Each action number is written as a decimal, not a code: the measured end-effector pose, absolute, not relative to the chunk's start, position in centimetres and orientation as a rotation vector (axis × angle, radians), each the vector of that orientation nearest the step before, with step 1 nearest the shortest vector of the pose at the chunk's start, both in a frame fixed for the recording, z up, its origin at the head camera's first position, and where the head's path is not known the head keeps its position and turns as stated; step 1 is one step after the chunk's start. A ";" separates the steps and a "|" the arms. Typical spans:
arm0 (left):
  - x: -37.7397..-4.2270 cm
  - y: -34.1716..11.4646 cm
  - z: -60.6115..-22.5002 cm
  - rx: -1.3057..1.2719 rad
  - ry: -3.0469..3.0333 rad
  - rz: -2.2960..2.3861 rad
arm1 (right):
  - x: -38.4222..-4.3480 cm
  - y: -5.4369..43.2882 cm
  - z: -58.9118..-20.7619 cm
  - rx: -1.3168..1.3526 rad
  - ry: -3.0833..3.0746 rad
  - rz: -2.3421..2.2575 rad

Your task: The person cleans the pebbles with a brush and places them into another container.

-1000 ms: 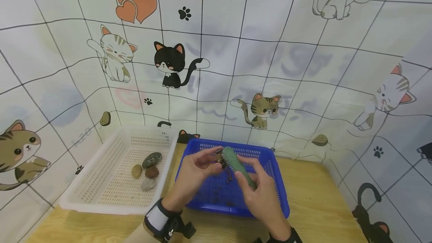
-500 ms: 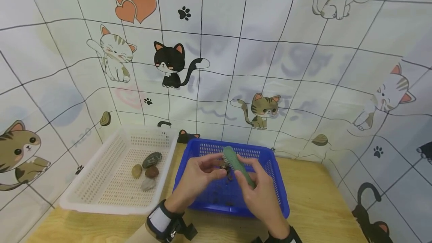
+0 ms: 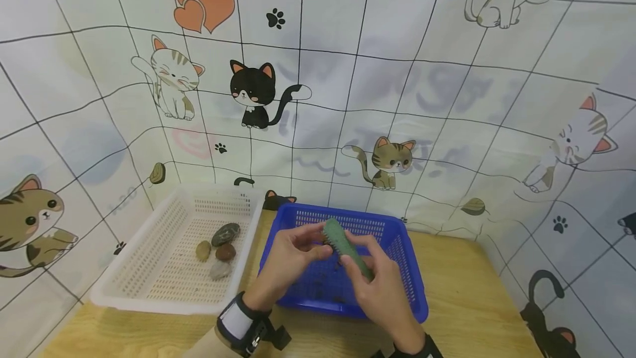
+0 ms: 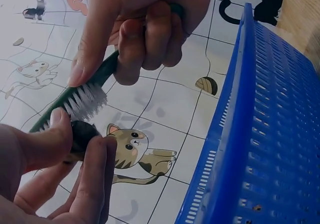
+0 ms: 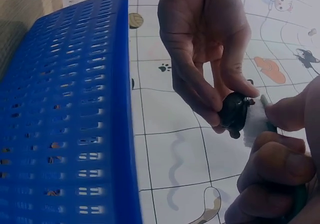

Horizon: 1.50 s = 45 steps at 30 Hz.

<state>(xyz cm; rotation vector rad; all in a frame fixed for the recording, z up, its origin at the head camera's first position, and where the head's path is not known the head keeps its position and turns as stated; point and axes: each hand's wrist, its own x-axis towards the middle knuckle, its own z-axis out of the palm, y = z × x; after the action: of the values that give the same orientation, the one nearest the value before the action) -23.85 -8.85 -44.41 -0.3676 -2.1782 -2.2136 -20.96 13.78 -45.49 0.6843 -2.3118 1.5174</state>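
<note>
Over the blue basket, my left hand pinches a dark, shiny, rounded stone between thumb and fingertips. Small dark clumps cling to its edge in the right wrist view. My right hand grips a green-handled brush, thumb along its back and fingers curled round the handle. White bristles lie right against the stone in both wrist views. In the head view the brush head and left fingers hide most of the stone.
Left of the blue basket stands a white basket holding a dark grey stone, a yellowish stone, a reddish-brown stone and a pale stone. Dark crumbs lie in the blue basket. A cat-print sheet stands behind the wooden table.
The brush has shifted slightly left and its head sits a little lower over the stone. The left hand has turned the stone somewhat, and less of it shows. Both grips are kept.
</note>
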 end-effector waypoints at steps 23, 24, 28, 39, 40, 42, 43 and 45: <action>-23.8 -8.6 -44.7 -0.415 -2.098 -2.386 | -21.1 13.7 -45.5 0.731 -2.255 1.570; -23.8 -8.5 -44.6 -0.429 -2.092 -2.402 | -21.2 13.8 -45.5 0.723 -2.244 1.570; -23.8 -8.7 -44.4 -0.455 -2.051 -2.431 | -21.3 14.1 -45.1 0.707 -2.231 1.583; -24.0 -8.9 -44.5 -0.385 -2.000 -2.441 | -20.8 13.9 -44.8 0.733 -2.287 1.646; -23.9 -8.9 -44.5 -0.412 -2.018 -2.437 | -20.8 13.9 -44.8 0.728 -2.276 1.645; -23.9 -8.8 -44.5 -0.462 -2.043 -2.443 | -20.8 14.0 -44.8 0.711 -2.254 1.647; -23.9 -8.8 -44.5 -0.484 -2.042 -2.451 | -20.8 14.0 -44.8 0.701 -2.246 1.650; -23.9 -8.8 -44.5 -0.508 -2.027 -2.466 | -20.8 14.1 -44.7 0.679 -2.238 1.659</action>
<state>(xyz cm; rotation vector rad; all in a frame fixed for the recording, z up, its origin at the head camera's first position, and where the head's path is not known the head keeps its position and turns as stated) -23.89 -8.81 -44.46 -0.5085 -2.0269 -2.4657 -20.79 14.14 -44.75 0.6788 -2.2381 1.6594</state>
